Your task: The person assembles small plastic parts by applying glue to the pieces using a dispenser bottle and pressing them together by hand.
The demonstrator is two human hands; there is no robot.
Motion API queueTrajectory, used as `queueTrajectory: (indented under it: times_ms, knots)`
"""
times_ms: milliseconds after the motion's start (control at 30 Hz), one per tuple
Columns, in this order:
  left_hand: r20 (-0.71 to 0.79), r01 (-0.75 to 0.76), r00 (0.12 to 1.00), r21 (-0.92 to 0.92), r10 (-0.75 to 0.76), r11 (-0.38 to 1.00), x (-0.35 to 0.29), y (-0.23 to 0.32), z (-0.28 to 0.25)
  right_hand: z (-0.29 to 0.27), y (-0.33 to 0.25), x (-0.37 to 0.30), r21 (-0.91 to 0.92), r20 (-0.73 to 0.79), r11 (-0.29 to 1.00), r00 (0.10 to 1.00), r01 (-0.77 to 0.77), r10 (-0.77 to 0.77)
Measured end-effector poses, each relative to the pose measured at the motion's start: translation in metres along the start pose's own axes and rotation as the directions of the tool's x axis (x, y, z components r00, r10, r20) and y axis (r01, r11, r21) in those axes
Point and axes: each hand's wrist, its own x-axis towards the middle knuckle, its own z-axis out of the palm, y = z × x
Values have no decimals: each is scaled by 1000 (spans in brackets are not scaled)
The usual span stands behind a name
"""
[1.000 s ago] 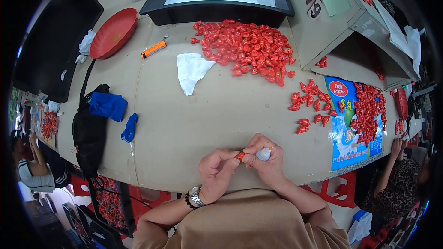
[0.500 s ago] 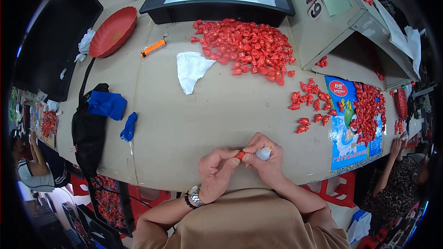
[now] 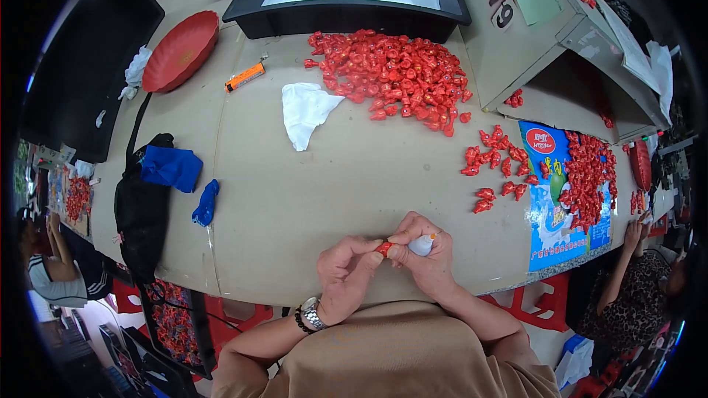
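Observation:
Close to the table's front edge, my left hand [image 3: 344, 271] pinches a small glossy red piece [image 3: 384, 248] between thumb and fingers. My right hand [image 3: 431, 271] meets it there, its thumb and fingertip against the piece. Tucked in that same right hand is a small white squeeze bottle [image 3: 421, 245] with an orange tip. Much of the red piece is hidden by my fingertips. A big heap of similar red pieces [image 3: 402, 77] lies beyond my hands, and a smaller loose group [image 3: 498, 155] lies to the right.
At the back stands a black tray [image 3: 346, 18]. A white cloth [image 3: 306, 114], an orange tube [image 3: 245, 77], a red plate [image 3: 181, 51] and a black bag [image 3: 144, 214] lie leftward. On the right are a grey metal box [image 3: 509, 44] and a blue printed sheet [image 3: 549, 228] bearing red pieces. Co-workers sit on both sides.

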Motion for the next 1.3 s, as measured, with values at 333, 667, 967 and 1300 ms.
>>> queueTrajectory:
  times_ms: [333,667,967,1300]
  knots:
    - [1,10,1000,-6,-10,1000,0,-1,-1,1,0,1,7,1,1000,1000,19,-19]
    - [-3,14,1000,8,-14,1000,0,-2,0,0,0,0,-2,1,1000,1000,7,-7]
    - [4,16,1000,3,-16,1000,1,-1,0,0,1,-1,9,0,1000,1000,-1,1]
    - [-1,6,1000,1,-6,1000,1,-1,0,0,0,0,8,13,1000,1000,9,-9]
